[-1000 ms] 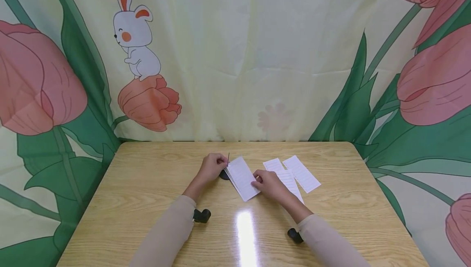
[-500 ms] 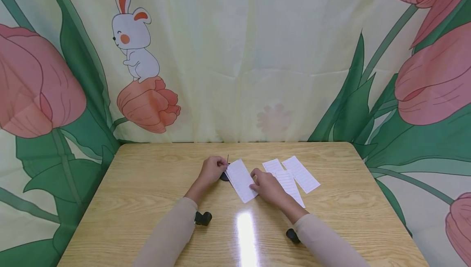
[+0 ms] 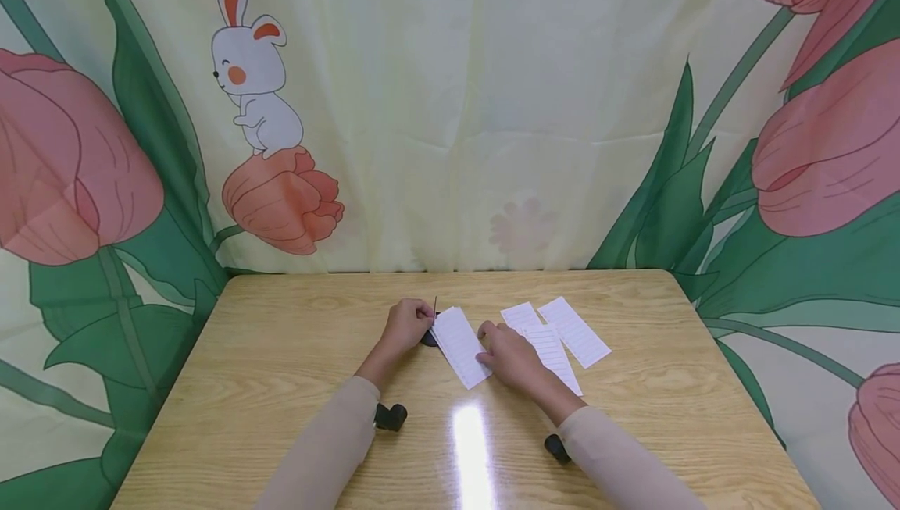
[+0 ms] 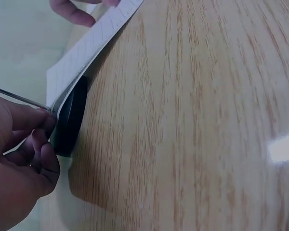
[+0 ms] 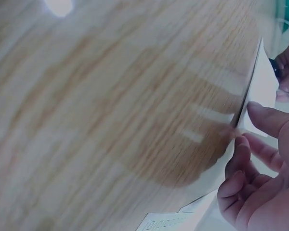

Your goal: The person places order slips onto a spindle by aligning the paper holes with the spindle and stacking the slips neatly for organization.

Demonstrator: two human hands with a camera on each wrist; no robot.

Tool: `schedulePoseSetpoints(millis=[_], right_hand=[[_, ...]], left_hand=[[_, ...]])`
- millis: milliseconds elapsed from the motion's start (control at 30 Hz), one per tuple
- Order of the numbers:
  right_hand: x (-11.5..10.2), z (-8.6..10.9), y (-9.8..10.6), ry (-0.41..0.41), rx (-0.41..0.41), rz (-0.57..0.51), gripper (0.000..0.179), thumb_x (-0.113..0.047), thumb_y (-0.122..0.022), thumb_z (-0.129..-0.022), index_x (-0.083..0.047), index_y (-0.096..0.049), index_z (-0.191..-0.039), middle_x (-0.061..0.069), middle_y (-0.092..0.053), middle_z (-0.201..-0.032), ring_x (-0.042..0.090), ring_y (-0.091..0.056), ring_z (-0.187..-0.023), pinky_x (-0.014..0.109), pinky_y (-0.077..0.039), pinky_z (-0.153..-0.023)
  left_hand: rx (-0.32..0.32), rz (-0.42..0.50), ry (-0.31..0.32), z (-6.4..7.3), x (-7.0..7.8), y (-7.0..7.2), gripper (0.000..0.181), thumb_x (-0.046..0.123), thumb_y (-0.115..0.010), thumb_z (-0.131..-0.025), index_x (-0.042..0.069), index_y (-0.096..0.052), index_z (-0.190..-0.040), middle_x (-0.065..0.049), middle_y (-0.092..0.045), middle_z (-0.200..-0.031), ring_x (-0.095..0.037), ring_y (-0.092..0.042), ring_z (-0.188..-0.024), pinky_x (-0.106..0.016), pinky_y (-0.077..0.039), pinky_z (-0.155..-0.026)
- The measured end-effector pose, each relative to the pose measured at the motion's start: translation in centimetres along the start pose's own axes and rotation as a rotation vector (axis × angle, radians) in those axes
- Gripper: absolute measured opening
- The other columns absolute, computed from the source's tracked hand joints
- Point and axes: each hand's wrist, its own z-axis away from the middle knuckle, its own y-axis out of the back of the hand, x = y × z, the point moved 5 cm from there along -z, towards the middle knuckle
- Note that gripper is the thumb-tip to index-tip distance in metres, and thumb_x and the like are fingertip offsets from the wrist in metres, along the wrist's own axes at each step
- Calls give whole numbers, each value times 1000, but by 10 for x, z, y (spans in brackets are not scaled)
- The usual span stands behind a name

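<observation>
A bill spike stands near the far middle of the table, its thin metal rod [image 3: 435, 308] upright on a round black base [image 3: 428, 338]. White lined paper slips [image 3: 460, 347] lie stacked against it, one corner at the rod. My left hand [image 3: 406, 324] pinches that corner right beside the rod; in the left wrist view its fingertips meet there, over the black base [image 4: 73, 118]. My right hand [image 3: 512, 355] holds the slips' right edge between thumb and fingers. In the right wrist view the right thumb lies on the paper [image 5: 262, 91] and the fingertips are under its edge.
Several loose lined slips [image 3: 576, 332] lie to the right, partly overlapping, one of them [image 3: 553, 344] partly behind my right hand. Black wrist mounts [image 3: 391, 417] show at both sleeves. A printed curtain [image 3: 450, 104] hangs behind the wooden table [image 3: 281, 385].
The slips have shifted slightly left and toward me, and their top edges now look a little fanned. My right hand has moved slightly left with them; the left hand stays at the rod.
</observation>
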Motion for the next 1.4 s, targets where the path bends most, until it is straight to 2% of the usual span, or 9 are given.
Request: schedulePoseSetpoints(millis=[200, 333, 500, 633, 767, 900, 1033, 1400], right_hand=[[5, 2, 9, -25, 12, -31, 33, -21, -78, -93, -8, -65, -120, 1, -57, -89, 14, -52, -73, 31, -46, -64], [18, 3, 19, -48, 56, -47, 31, -20, -77, -93, -8, -66, -120, 2, -60, -91, 14, -55, -75, 33, -49, -67], [36, 8, 36, -49, 116, -112, 32, -18, -78, -92, -5, -67, -120, 5, -66, -97, 16, -60, -80, 35, -51, -71], [54, 14, 49, -20, 160, -131, 36, -17, -78, -92, -1, -66, -122, 10, -69, -105, 21, -66, -88, 38, -53, -76], [76, 22, 59, -25, 200, -117, 43, -17, -77, -92, 2, -63, -128, 17, -70, -117, 31, -68, -98, 47, -55, -84], [96, 29, 65, -90, 172, -106, 53, -19, -74, -95, 3, -56, -139, 22, -66, -129, 37, -65, -111, 53, -53, -93], [112, 37, 71, -155, 138, -99, 60, -21, -72, -97, 4, -49, -147, 25, -61, -136, 40, -61, -118, 56, -51, -97], [149, 53, 80, -247, 129, -64, 66, -26, -74, -96, 13, -47, -142, 32, -53, -132, 44, -60, -115, 58, -50, -97]], left_hand=[[5, -23, -8, 1, 1, 3, 9, 4, -68, -96, 3, -75, -89, -7, -69, -83, -16, -59, -76, -26, -49, -67], [1, -27, -16, 2, -1, 5, 10, 6, -66, -97, 4, -75, -92, -7, -69, -86, -17, -59, -78, -27, -49, -68], [3, -15, -61, 4, -3, 8, 8, 4, -67, -94, 3, -74, -97, -8, -70, -89, -18, -62, -81, -31, -52, -73], [-6, -5, -71, 9, -4, 10, 17, 4, -69, -94, 2, -71, -111, -11, -68, -106, -21, -61, -90, -36, -54, -81], [-29, -51, -94, 14, -4, 10, 32, 8, -70, -94, 2, -67, -125, -15, -64, -126, -27, -60, -105, -45, -53, -93], [-55, -116, -155, 17, -5, 8, 43, 9, -72, -93, 1, -63, -134, -18, -62, -133, -32, -59, -121, -49, -50, -104], [-70, -134, -193, 20, -6, 7, 51, 10, -77, -91, 0, -60, -138, -20, -61, -134, -37, -56, -128, -52, -47, -108], [-96, -132, -221, 22, -11, 4, 69, 15, -88, -81, 2, -58, -142, -17, -59, -140, -37, -52, -130, -50, -45, -108]])
